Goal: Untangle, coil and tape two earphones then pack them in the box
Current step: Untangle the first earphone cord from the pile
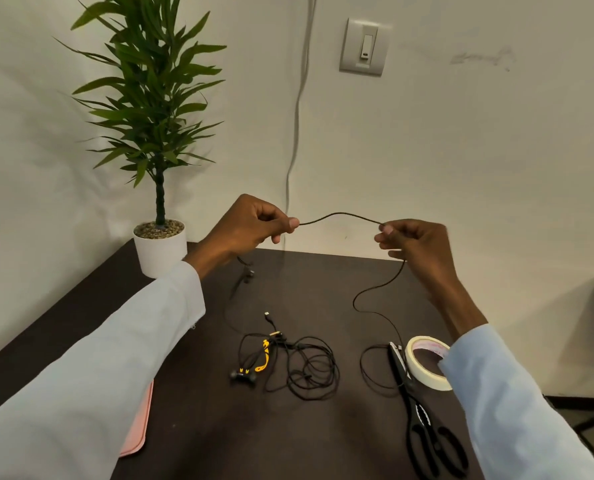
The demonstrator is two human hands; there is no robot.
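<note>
Your left hand (250, 225) and right hand (415, 245) each pinch one black earphone cable (340, 215) above the bench (202, 393); its plug probably near the scissors (423, 420)

No readable text or labels anywhere.

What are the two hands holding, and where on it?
Both the left hand and right hand pinch one black earphone cable along its middle stretch, held above the table.
</note>
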